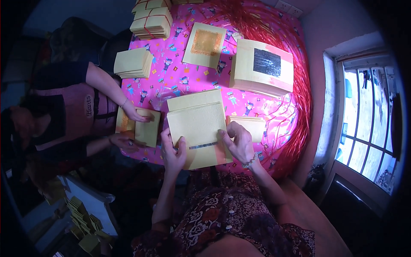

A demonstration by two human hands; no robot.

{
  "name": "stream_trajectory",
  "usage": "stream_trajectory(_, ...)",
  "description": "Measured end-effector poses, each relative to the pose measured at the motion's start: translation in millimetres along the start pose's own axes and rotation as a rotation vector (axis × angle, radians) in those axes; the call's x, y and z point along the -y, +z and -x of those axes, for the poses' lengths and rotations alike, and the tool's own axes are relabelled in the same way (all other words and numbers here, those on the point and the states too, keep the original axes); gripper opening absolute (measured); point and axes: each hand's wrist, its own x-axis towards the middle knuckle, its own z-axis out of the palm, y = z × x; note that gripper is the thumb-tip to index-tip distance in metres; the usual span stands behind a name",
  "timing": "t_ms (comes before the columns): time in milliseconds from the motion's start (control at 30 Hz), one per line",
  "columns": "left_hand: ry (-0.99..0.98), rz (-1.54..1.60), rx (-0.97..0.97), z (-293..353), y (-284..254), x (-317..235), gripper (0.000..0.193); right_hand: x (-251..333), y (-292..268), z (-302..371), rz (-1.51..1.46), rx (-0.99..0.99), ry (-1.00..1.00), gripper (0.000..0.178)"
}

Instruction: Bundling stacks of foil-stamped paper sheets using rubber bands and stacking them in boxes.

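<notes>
In front of me I hold a packet of pale yellow paper (197,124), one layer folded over another. A narrow dark strip and a reddish patch show on its lower part. My left hand (173,152) grips its left edge, thumb on top and fingers beneath. At the right edge my right hand (239,143) pinches the paper between thumb and bent fingers. Partly hidden beside that hand lies a small stack of yellow paper (252,126). Farther back on the right stands a thick yellow paper stack (239,77) with a black square on top.
A pink patterned cloth (171,88) covers the table. Red plastic strands (302,98) run along its right side. Tied yellow bundles (152,23), a loose stack (132,62) and a printed sheet (205,45) lie farther back. At left, a co-worker's hands (135,113) handle yellow paper (147,130).
</notes>
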Motion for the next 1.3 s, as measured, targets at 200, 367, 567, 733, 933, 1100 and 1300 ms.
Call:
stream_trajectory(200,-0.011,-0.085,0.025,-4,-4,7,0.039,1,1,-2,0.001,-0.003,0.006,0.028)
stream_trajectory(367,-0.070,-0.115,0.052,-4,-4,0,0.042,2,1,-2,0.038,0.005,0.008,0.026)
stream_trajectory(567,-0.015,-0.153,0.003,-6,3,-19,0.044,2,2,-4,0.086,0.023,0.010,0.023)
stream_trajectory(733,-0.077,-0.260,-0.003,2,2,-21,0.033,2,3,4,0.138,0.001,-0.015,0.021)
stream_trajectory(933,0.128,-0.486,-0.119,20,7,-9,0.012,0,9,19,0.195,-0.083,-0.080,0.021)
stream_trajectory(1100,0.357,-0.924,-0.190,36,12,-22,0.008,-8,14,36,0.364,-0.365,-0.382,0.022)
stream_trajectory(1300,0.388,-1.009,0.118,46,4,-12,0.013,-13,17,57,0.570,-0.219,-0.608,0.014)
